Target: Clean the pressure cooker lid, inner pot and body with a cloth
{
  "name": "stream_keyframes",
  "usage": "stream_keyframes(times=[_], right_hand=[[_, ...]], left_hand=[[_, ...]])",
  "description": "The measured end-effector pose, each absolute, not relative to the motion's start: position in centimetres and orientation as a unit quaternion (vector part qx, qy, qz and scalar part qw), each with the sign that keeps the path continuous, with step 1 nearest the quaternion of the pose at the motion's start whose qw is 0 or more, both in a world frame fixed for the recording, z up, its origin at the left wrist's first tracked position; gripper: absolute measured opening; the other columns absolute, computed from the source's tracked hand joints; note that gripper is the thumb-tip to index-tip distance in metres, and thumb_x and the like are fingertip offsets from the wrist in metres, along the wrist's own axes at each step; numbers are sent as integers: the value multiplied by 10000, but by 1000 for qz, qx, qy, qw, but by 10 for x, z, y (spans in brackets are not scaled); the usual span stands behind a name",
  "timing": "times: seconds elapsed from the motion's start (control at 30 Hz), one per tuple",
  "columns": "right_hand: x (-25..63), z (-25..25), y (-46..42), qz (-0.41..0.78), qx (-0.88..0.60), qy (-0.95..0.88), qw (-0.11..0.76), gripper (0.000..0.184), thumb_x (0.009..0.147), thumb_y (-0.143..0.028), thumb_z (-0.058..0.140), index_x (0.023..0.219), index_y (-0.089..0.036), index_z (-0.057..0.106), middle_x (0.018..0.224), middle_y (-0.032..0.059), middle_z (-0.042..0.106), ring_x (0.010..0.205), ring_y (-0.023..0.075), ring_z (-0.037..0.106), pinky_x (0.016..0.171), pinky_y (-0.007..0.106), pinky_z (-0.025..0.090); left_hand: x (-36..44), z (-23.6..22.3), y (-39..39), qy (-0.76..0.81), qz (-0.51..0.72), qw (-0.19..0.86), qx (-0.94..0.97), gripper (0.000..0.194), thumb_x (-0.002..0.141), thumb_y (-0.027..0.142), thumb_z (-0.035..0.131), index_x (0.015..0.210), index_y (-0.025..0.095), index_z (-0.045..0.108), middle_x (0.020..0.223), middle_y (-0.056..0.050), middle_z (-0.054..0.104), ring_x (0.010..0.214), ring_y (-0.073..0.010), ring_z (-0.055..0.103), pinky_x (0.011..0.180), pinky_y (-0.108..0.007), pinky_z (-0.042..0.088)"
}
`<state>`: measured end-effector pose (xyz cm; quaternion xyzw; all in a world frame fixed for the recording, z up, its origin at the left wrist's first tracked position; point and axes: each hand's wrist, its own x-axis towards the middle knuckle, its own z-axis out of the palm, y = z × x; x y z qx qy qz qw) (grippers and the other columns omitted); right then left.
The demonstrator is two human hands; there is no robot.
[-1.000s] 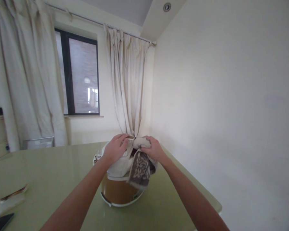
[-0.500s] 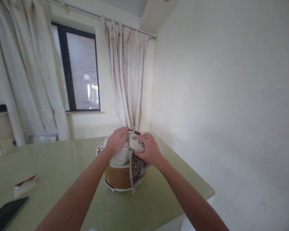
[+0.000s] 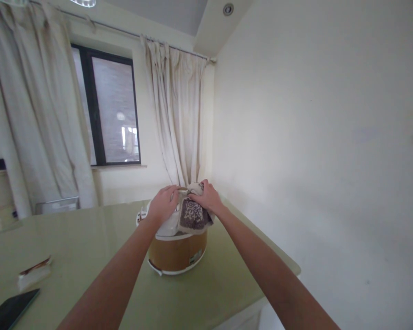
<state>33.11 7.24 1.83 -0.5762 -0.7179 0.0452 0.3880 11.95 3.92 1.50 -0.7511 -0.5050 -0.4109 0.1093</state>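
Note:
A round appliance [image 3: 175,254] with a gold-brown side and a white upper part stands on the table; it looks like a rice cooker, but my hands hide much of its top. My left hand [image 3: 163,201] lies over the left of the white upper part, with its fingers curled around the top edge. On the right, my right hand [image 3: 208,198] is closed on a towel [image 3: 192,216], cream with a dark brown pattern. The towel is bunched beneath my fingers against the appliance, and a patterned flap hangs down over its front.
The pale green table [image 3: 99,256] meets the wall on the right. A dark flat device [image 3: 12,309] and a small white and brown packet [image 3: 35,274] lie at the left. Behind are curtains [image 3: 177,105] and a window [image 3: 115,105].
My right hand has shifted the towel over the upper right of the appliance, and the hanging flap now sits higher. My left hand has stayed on the white upper part. The view has tilted slightly.

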Motion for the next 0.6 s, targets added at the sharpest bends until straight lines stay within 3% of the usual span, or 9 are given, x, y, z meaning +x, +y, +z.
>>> stream_keyframes(times=[0.13,0.27,0.43,0.6], right_hand=[[336,12,64,70,-551,-740,380,874,638,-636,897,1302,-240,489,1217,131,626,1074,323,681,919,427,519],[350,12,71,129,-514,-741,412,729,656,-436,870,1253,-241,499,1132,63,648,1071,283,660,953,426,512],[372,5,57,288,-431,-664,539,687,612,-380,863,1190,-255,514,1025,-5,681,990,245,669,955,433,531],[375,0,22,439,-275,-532,670,667,671,-496,864,1200,-281,519,1094,22,720,1001,244,704,903,401,584]], left_hand=[[123,19,31,-530,-379,130,-747,431,1046,274,362,1237,215,744,1308,-91,763,1253,-250,673,1138,-394,495],[127,27,20,-586,-307,152,-734,430,1090,288,290,1194,222,703,1269,-108,760,1232,-253,668,1070,-401,520],[133,42,7,-602,-265,154,-738,375,1084,280,324,1090,188,688,1083,-154,777,1117,-300,709,966,-440,541],[166,47,-31,-564,-321,156,-745,457,1111,381,273,1047,205,690,1085,-129,764,1136,-287,688,1050,-440,493]])
